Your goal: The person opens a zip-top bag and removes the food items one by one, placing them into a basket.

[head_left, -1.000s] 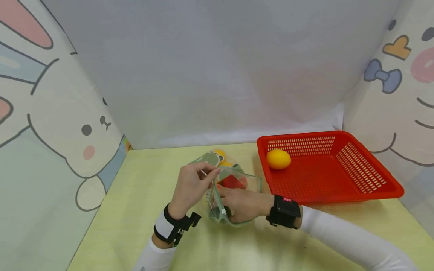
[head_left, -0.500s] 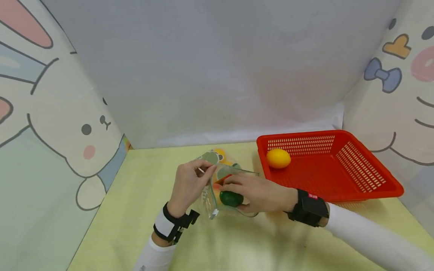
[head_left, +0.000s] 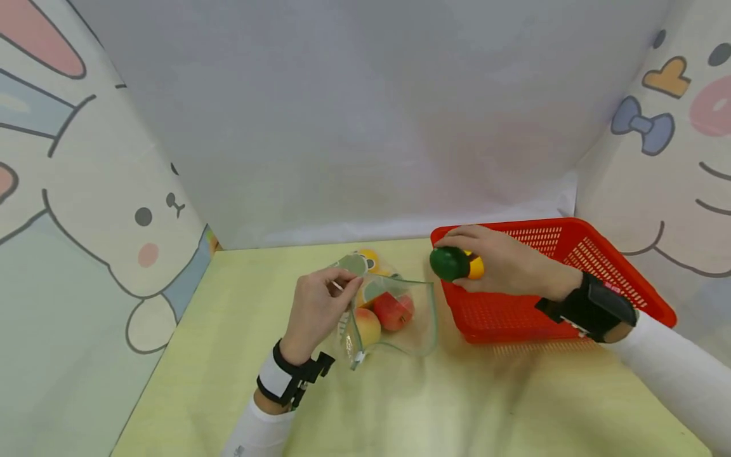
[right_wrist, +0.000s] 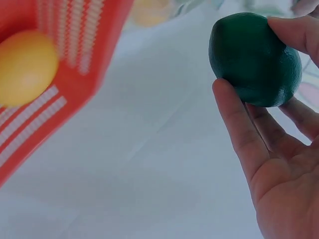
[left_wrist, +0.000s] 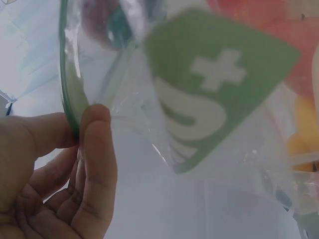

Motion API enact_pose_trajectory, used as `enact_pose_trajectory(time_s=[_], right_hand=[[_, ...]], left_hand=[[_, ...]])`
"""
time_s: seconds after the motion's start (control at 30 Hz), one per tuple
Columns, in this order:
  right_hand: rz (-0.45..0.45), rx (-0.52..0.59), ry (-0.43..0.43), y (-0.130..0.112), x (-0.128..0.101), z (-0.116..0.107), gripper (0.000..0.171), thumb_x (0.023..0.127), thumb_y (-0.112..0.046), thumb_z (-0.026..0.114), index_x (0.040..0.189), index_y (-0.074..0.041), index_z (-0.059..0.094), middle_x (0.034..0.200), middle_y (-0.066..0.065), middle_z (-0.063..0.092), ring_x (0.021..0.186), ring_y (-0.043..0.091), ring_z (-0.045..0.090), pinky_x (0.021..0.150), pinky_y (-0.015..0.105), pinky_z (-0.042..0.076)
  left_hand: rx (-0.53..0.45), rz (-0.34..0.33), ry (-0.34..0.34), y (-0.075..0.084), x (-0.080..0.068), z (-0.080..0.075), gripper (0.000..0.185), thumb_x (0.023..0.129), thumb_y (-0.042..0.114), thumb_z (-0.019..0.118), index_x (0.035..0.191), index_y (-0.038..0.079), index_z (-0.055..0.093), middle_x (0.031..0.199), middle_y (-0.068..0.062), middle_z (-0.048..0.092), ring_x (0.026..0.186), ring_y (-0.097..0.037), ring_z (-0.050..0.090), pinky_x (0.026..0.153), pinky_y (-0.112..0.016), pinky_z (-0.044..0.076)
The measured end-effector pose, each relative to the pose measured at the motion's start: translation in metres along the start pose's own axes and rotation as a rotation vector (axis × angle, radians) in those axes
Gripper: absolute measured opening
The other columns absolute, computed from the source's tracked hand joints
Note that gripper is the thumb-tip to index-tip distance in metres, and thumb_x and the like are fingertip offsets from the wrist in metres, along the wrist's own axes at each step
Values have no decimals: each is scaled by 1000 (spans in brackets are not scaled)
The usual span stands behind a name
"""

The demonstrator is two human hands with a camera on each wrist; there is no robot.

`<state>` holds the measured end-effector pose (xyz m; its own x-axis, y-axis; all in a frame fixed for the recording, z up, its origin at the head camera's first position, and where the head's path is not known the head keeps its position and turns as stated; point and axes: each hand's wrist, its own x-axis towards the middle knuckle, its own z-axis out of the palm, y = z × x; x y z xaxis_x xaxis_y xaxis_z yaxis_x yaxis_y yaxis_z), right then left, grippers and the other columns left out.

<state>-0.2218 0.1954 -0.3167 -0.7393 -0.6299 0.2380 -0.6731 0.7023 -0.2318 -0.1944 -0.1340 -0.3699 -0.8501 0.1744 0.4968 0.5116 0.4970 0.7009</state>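
My left hand (head_left: 320, 311) pinches the upper edge of a clear zip bag (head_left: 421, 330) between thumb and finger. Through the plastic show a red apple (head_left: 394, 312) and a yellow-pink fruit (head_left: 367, 327); a green label (left_wrist: 219, 64) is printed on the bag in the left wrist view. My right hand (head_left: 511, 263) holds a dark green round fruit (right_wrist: 254, 59) with thumb and fingertips. In the head view that fruit overlaps the near-left rim of the red basket (head_left: 497, 330). A yellow lemon (right_wrist: 25, 67) lies in the basket, partly covered by the right hand in the head view.
The basket stands on the right side of the pale yellow table (head_left: 245, 304). Behind the table rises a plain grey-white backdrop (head_left: 365, 139), with cartoon-printed panels (head_left: 103, 241) at both sides.
My right hand has come out of the bag with the green fruit and moved right and away, up to the basket. The left hand keeps its pinch on the bag edge.
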Motion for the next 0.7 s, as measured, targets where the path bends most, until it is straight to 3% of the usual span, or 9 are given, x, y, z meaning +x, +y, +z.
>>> enact_pose_trajectory(time_s=[0.27,0.4,0.7], right_hand=[[225,-21,-104,74,-5,-4,61,84,-13,90,138,-4,63,133,19,66,109,32,68,88,48,66],[291,-19,-147,109,-9,-1,59,84,-16,90,136,0,64,126,21,69,102,30,68,87,49,66],[421,-51,-259,156,-14,26,60,81,-16,91,132,-1,65,118,18,69,97,30,65,88,54,64]], left_hand=[[4,-3,2,1,0,0,7,95,9,78,93,3,81,80,-9,78,54,-11,65,52,-20,54],[-6,-4,-1,0,0,0,6,94,8,79,93,3,81,79,-8,78,54,-9,64,52,-20,53],[-34,4,-19,0,1,2,6,95,8,79,93,3,81,79,-9,77,53,-9,64,52,-20,54]])
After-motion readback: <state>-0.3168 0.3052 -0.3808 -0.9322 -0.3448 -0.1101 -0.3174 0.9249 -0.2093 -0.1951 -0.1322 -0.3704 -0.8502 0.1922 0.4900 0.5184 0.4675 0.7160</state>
